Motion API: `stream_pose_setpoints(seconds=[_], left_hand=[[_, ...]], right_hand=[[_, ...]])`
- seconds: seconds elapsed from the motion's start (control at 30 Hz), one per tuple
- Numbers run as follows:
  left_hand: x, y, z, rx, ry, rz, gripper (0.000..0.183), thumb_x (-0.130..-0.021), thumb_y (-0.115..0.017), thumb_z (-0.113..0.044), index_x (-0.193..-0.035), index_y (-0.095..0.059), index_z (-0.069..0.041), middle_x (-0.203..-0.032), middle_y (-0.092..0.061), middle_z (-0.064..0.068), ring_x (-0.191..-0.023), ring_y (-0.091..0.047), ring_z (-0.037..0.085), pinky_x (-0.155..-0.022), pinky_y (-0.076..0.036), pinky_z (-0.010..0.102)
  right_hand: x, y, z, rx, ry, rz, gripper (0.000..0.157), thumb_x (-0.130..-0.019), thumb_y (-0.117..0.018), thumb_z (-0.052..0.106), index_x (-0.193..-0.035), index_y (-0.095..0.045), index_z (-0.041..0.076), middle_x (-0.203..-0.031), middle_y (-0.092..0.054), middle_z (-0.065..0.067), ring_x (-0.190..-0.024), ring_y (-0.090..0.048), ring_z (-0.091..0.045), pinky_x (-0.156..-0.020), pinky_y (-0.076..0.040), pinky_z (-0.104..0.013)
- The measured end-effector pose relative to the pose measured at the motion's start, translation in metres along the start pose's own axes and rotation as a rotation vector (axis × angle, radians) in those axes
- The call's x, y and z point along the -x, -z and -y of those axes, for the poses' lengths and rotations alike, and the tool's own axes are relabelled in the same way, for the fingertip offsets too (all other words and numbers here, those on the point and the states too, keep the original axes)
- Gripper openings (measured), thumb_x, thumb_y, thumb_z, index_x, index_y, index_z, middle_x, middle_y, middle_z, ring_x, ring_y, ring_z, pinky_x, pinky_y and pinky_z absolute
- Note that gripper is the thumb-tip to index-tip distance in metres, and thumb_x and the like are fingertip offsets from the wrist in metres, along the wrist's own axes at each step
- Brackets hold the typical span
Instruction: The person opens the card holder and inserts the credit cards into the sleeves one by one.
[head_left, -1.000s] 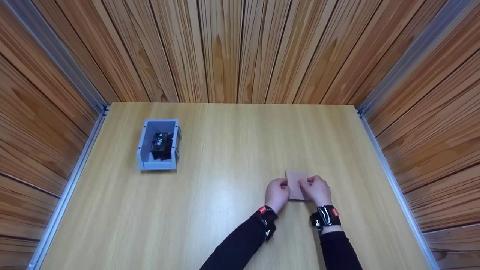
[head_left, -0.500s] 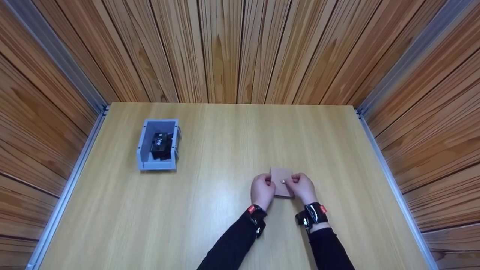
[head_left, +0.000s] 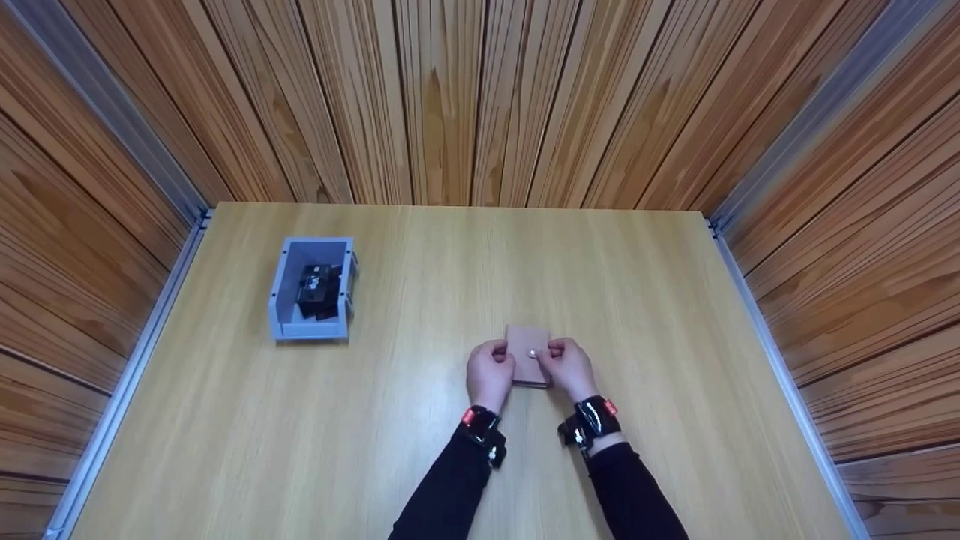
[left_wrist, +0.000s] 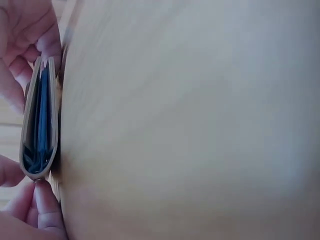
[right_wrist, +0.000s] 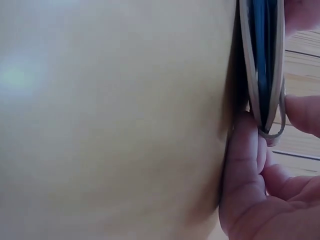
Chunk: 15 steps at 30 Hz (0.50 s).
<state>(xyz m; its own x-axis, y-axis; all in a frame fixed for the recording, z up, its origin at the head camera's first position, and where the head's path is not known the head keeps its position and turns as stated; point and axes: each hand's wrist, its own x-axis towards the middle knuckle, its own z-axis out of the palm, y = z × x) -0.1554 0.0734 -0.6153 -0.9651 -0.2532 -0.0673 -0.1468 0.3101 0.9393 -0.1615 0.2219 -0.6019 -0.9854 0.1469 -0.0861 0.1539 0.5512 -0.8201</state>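
Note:
A pale pink card holder (head_left: 523,337) lies between both hands near the table's middle, with a round metal snap (head_left: 532,353) on its upper face. My left hand (head_left: 490,376) pinches its left edge, which the left wrist view shows as the rounded spine (left_wrist: 36,174). At the right edge, my right hand (head_left: 570,369) holds the card holder, thumb close to the snap. Blue inner sleeves (left_wrist: 43,115) show between the covers in both wrist views. A narrow strap (right_wrist: 283,112) bends round the opening edge beside the right fingers.
On the left of the wooden table (head_left: 405,450) stands a grey-blue storage bin (head_left: 309,330) holding black items (head_left: 318,291), at least one box-shaped. Wood-panelled walls (head_left: 450,105) enclose the back and sides, with metal rails (head_left: 135,360) along the side edges.
Both hands have carried the card holder leftward and slightly away from the person. The snap, not visible at first, now shows beside the right thumb. The bin stays in place.

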Motion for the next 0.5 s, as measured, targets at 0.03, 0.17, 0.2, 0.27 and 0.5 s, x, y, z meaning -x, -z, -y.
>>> stream_pose_setpoints(seconds=[0.03, 0.17, 0.2, 0.27, 0.5], left_hand=[[-0.002, 0.003, 0.001, 0.006, 0.01, 0.001, 0.023, -0.081, -0.069, -0.002, -0.104, -0.073, -0.002, -0.092, -0.069, 0.004, -0.083, -0.064, 0.017, -0.078, -0.052, 0.033], [-0.007, 0.012, 0.004, 0.026, 0.051, 0.012, 0.024, -0.082, -0.068, -0.004, -0.105, -0.073, -0.003, -0.093, -0.07, 0.003, -0.084, -0.064, 0.017, -0.077, -0.052, 0.034], [-0.008, 0.015, 0.004, 0.027, 0.053, 0.012, 0.024, -0.082, -0.068, -0.004, -0.105, -0.073, -0.003, -0.094, -0.07, 0.003, -0.084, -0.064, 0.017, -0.077, -0.052, 0.034], [-0.011, 0.02, 0.005, 0.03, 0.058, 0.015, 0.024, -0.082, -0.068, -0.004, -0.106, -0.073, -0.002, -0.094, -0.071, 0.004, -0.085, -0.065, 0.018, -0.078, -0.052, 0.034], [-0.019, 0.035, 0.006, 0.026, 0.065, 0.004, 0.025, -0.082, -0.067, -0.002, -0.106, -0.073, -0.001, -0.096, -0.072, 0.006, -0.087, -0.066, 0.021, -0.08, -0.052, 0.036]], right_hand=[[-0.001, -0.003, 0.001, 0.003, -0.011, 0.003, 0.04, -0.085, -0.074, 0.021, -0.106, -0.061, -0.01, -0.094, -0.067, -0.019, -0.089, -0.063, -0.034, -0.083, -0.051, -0.044], [-0.003, -0.013, 0.008, 0.012, -0.032, 0.018, 0.04, -0.085, -0.075, 0.018, -0.109, -0.06, -0.011, -0.097, -0.066, -0.018, -0.091, -0.063, -0.032, -0.084, -0.052, -0.042], [-0.003, -0.015, 0.009, 0.012, -0.029, 0.022, 0.04, -0.086, -0.075, 0.018, -0.109, -0.06, -0.011, -0.097, -0.066, -0.018, -0.09, -0.064, -0.031, -0.083, -0.052, -0.042], [-0.004, -0.02, 0.012, 0.0, -0.027, 0.029, 0.04, -0.085, -0.075, 0.017, -0.109, -0.06, -0.011, -0.097, -0.066, -0.017, -0.089, -0.064, -0.03, -0.083, -0.053, -0.041], [-0.005, -0.031, 0.019, 0.01, 0.08, 0.041, 0.037, -0.084, -0.075, 0.015, -0.106, -0.06, -0.011, -0.092, -0.066, -0.014, -0.083, -0.064, -0.027, -0.077, -0.053, -0.038]])
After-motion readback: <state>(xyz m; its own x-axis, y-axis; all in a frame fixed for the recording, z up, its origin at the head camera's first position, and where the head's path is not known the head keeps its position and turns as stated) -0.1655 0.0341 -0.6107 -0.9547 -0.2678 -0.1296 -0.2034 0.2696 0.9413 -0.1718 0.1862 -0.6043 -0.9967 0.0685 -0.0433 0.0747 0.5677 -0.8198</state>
